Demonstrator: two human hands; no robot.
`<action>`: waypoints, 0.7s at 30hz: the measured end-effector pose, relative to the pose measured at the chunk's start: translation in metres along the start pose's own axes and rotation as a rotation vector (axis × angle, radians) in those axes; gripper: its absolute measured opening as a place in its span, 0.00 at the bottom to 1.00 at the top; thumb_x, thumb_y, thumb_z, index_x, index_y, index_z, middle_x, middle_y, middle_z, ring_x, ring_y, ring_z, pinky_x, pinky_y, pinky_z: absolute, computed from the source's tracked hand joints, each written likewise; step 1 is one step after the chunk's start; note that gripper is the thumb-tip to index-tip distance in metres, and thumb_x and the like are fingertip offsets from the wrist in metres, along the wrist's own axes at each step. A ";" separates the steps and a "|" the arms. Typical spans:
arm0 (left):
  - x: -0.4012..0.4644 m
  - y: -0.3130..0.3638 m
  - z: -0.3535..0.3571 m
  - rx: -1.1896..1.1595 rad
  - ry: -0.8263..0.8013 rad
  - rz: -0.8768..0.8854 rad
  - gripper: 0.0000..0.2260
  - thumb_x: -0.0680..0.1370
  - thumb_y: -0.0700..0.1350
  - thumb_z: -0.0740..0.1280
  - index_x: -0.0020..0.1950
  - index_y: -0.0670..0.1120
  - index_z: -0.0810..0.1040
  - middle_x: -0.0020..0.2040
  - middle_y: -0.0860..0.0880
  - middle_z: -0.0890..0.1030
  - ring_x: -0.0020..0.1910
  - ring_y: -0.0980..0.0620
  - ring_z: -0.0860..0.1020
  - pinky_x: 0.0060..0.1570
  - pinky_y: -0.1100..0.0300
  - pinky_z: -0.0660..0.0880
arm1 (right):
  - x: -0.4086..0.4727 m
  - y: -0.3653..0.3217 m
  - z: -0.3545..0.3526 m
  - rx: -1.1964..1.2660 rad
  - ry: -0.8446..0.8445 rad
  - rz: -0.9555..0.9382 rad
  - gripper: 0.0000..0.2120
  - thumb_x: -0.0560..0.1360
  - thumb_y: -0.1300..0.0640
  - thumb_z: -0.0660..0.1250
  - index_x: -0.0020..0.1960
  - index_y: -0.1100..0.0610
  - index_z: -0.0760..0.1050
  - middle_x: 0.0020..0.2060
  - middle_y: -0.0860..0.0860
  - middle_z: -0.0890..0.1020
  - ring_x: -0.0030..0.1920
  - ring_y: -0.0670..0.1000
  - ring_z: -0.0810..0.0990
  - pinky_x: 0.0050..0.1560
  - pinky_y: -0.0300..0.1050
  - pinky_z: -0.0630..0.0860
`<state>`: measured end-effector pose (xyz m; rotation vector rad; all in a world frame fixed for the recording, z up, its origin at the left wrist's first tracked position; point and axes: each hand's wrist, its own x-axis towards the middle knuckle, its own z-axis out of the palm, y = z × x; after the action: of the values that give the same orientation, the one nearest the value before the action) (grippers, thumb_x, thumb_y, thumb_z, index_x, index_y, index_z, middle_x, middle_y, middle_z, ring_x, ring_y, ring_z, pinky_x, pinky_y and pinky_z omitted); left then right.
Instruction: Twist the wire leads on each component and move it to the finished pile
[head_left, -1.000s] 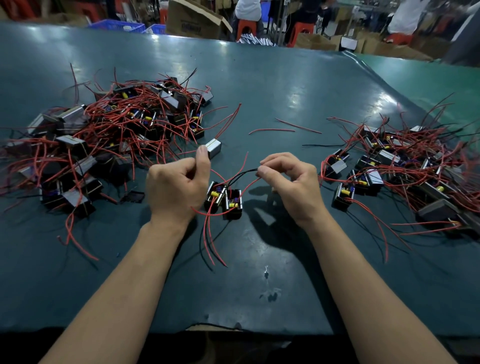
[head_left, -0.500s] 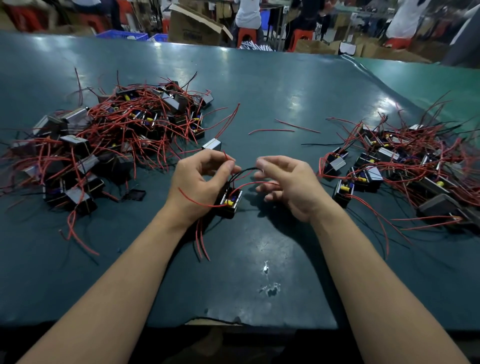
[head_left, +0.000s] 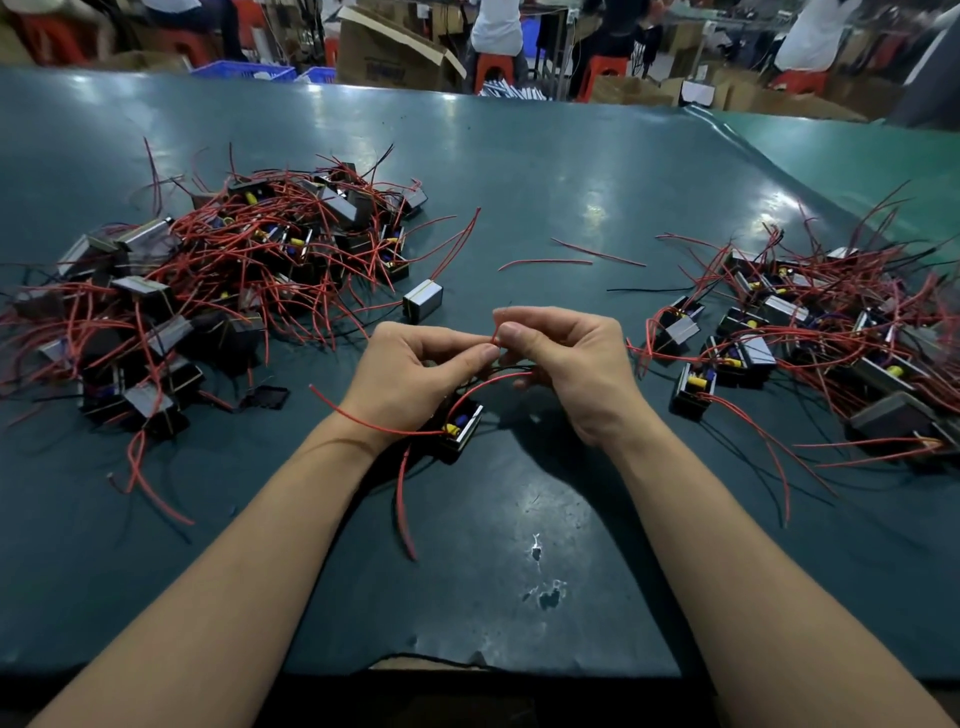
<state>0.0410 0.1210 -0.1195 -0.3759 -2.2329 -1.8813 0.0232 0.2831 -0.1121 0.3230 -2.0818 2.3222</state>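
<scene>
Where the dark green tabletop (head_left: 519, 171) reaches its left side, a big pile of components (head_left: 218, 291) lies in a tangle of red wires — small black blocks with grey metal faces and yellow parts. One lone grey block (head_left: 422, 301) sits just off the pile's right edge, beside the left hand.

Near the middle, the left hand (head_left: 410, 379) is curled, thumb and fingertips pinching wire leads; the component (head_left: 460, 428) being worked sits on the tabletop under and just right of that wrist, with red leads (head_left: 405, 499) trailing toward the near edge and one across the wrist. The right hand (head_left: 566, 364) meets the left one — its thumb and forefinger pinch a red lead end (head_left: 496, 332), and a black lead and a curved red lead pass under its fingers.

Two loose red wires (head_left: 571, 257) lie beyond the hands. At the right spreads a second pile of components (head_left: 810, 332), looser and more spread out.

Cardboard boxes (head_left: 384, 49) stand past the far edge; their printing is too blurred to read, and no label shows on any component.
</scene>
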 end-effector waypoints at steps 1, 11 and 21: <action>0.000 0.000 -0.001 0.000 -0.001 0.004 0.08 0.74 0.36 0.73 0.45 0.49 0.85 0.38 0.55 0.85 0.38 0.58 0.83 0.41 0.67 0.78 | -0.001 0.000 -0.001 -0.012 -0.009 -0.009 0.06 0.74 0.65 0.71 0.47 0.56 0.83 0.35 0.49 0.85 0.34 0.45 0.81 0.28 0.38 0.76; -0.002 0.000 -0.002 0.102 0.020 0.011 0.07 0.73 0.37 0.74 0.41 0.50 0.85 0.36 0.50 0.85 0.34 0.54 0.81 0.38 0.58 0.76 | -0.003 0.001 0.000 -0.078 0.007 -0.021 0.04 0.76 0.60 0.70 0.46 0.60 0.83 0.34 0.49 0.83 0.31 0.45 0.79 0.29 0.36 0.74; -0.001 -0.001 0.001 -0.026 0.078 0.012 0.08 0.75 0.35 0.72 0.53 0.41 0.83 0.42 0.48 0.86 0.39 0.52 0.84 0.44 0.61 0.81 | -0.001 0.003 -0.001 -0.095 0.060 -0.003 0.02 0.74 0.61 0.72 0.42 0.56 0.83 0.32 0.51 0.84 0.32 0.48 0.81 0.27 0.40 0.76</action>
<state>0.0412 0.1219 -0.1213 -0.3137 -2.1533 -1.8874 0.0235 0.2836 -0.1155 0.2506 -2.1526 2.1939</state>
